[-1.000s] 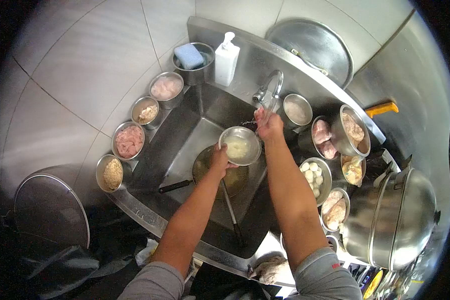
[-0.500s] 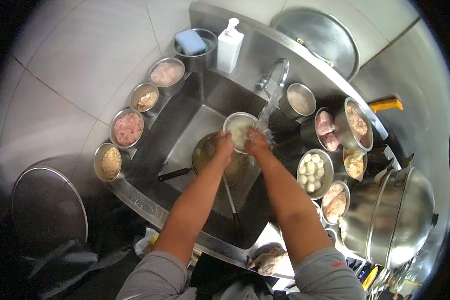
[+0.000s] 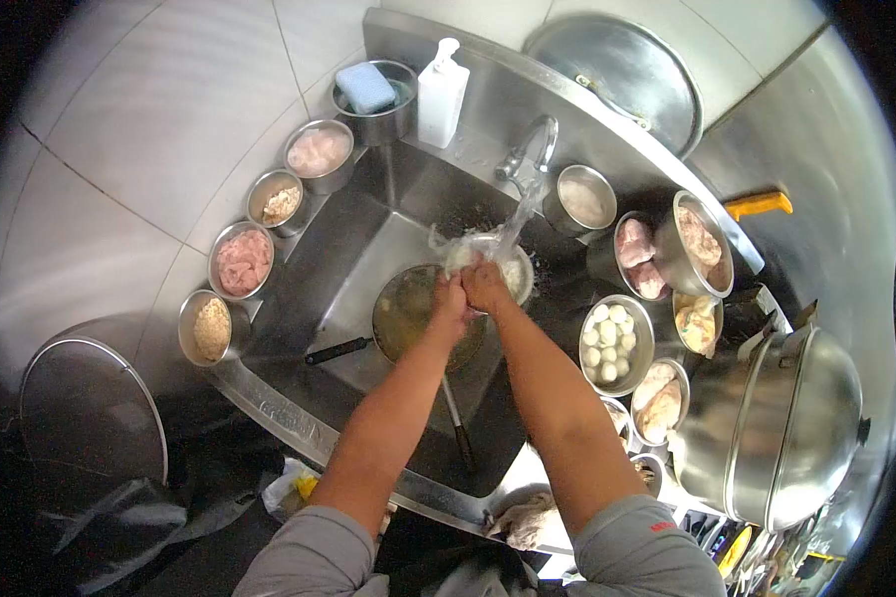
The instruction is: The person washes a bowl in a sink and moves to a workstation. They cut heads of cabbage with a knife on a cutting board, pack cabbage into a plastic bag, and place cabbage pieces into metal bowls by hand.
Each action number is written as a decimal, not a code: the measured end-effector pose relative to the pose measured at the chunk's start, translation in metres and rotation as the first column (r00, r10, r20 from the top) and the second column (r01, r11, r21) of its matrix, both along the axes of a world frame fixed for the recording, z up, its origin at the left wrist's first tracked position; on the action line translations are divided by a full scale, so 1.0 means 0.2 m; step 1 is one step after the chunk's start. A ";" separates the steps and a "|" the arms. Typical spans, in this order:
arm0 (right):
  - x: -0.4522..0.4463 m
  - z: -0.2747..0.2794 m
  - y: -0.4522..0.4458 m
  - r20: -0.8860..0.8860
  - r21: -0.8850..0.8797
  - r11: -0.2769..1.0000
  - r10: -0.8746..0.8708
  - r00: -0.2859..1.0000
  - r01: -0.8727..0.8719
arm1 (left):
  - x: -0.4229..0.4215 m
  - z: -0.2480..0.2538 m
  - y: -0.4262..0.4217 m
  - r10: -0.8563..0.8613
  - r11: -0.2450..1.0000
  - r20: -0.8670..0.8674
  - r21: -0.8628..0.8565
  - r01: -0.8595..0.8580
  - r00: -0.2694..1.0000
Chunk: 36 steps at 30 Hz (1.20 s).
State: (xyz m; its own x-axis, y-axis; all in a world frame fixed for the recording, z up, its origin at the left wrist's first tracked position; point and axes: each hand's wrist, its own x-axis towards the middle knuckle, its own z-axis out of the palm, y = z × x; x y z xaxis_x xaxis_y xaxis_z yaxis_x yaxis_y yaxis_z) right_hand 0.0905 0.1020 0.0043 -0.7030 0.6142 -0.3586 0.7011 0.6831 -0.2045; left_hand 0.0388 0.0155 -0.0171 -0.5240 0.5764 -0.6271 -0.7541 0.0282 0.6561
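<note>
Head camera, and one wide stainless-steel sink (image 3: 329, 289) fills the middle, with one big domed steel pot (image 3: 811, 428) shining over on the right. Down in the basin sits one round pan (image 3: 392, 298) with a black handle (image 3: 337, 350), liquid inside. Six food-filled steel containers (image 3: 560, 212) show clearly on the right, one packed with white egg-like balls (image 3: 607, 343); four smaller steel cups (image 3: 239, 323) of pale and pink food line the left edge. One white pump bottle (image 3: 440, 99) stands by the back wall, beside a blue sponge (image 3: 365, 88) in its own steel pot.

Water pours from one curved chrome faucet (image 3: 546, 144) into one round steel bowl (image 3: 525, 261), and both hands are right there! Left hand (image 3: 450, 306) is at the bowl's near side, fingers mostly hidden; right hand (image 3: 484, 287) is against it, fingers bent down into the bowl. How far either is open, or what they grip, I can't tell.
</note>
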 end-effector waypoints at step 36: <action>-0.02 -0.33 0.00 -0.566 -0.361 0.820 -0.572 0.594 0.445 | -0.22 0.04 -0.24 -0.176 0.984 -0.672 -0.116 0.132 0.719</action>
State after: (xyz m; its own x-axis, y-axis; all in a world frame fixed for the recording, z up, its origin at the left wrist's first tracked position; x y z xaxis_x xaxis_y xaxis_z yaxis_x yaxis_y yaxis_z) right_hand 0.0874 0.1020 -0.0608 -0.3848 0.9186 -0.0898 0.5830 0.1665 -0.7952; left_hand -0.0043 -0.0328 -0.0092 -0.7286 0.6626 -0.1735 -0.0914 0.1569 0.9834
